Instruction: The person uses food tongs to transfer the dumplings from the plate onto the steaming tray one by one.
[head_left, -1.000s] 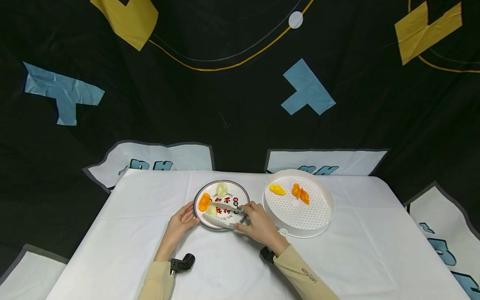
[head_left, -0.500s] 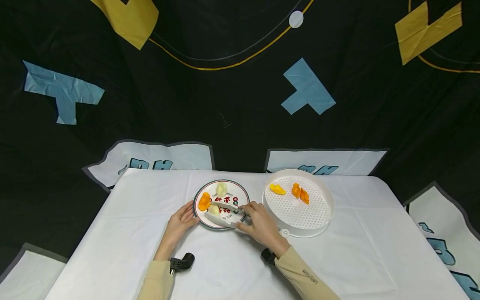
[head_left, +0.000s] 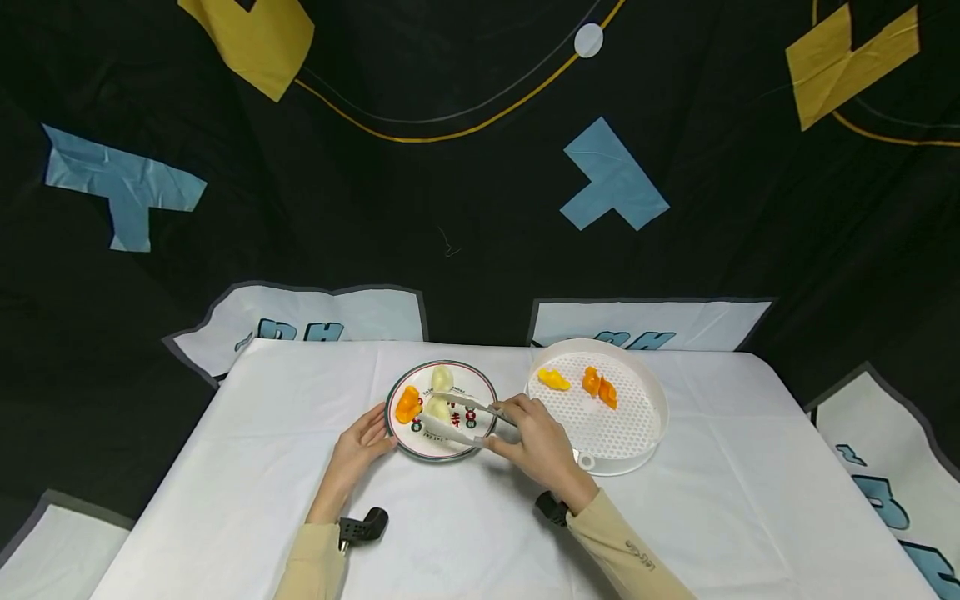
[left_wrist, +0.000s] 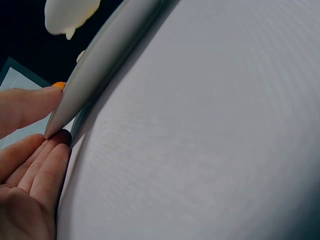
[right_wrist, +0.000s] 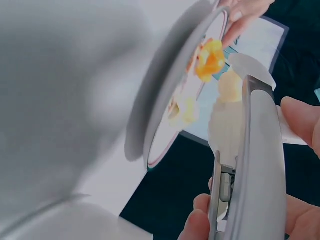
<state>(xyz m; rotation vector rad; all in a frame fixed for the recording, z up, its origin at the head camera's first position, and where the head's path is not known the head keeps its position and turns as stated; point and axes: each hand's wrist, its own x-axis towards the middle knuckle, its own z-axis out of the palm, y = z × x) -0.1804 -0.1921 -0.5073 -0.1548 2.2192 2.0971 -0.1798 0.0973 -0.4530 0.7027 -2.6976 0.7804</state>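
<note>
My left hand (head_left: 362, 442) pinches the left rim of a round white plate (head_left: 480, 392) with red characters and a green edge. In the left wrist view its thumb lies on top of the rim, fingers underneath. My right hand (head_left: 542, 446) grips pale tongs (right_wrist: 265, 165) over the plate. Between the tong tips is a pale yellow, dumpling-like piece (right_wrist: 231, 86), held above the plate in the right wrist view. Another pale yellow piece (head_left: 442, 378) lies toward the plate's far side, and an orange piece (head_left: 408, 405) lies at its left.
To the right stands a round white steamer-like tray (head_left: 600, 437) with a perforated base. One yellow piece (head_left: 553, 379) and two touching orange pieces (head_left: 598, 387) lie in it. A white cloth (head_left: 442, 533) covers the table, and a dark curtain (head_left: 450, 208) hangs behind.
My right hand has moved right and slightly away, carrying the tongs. The pale yellow piece between the tips has risen from the plate. The left hand stays on the rim.
</note>
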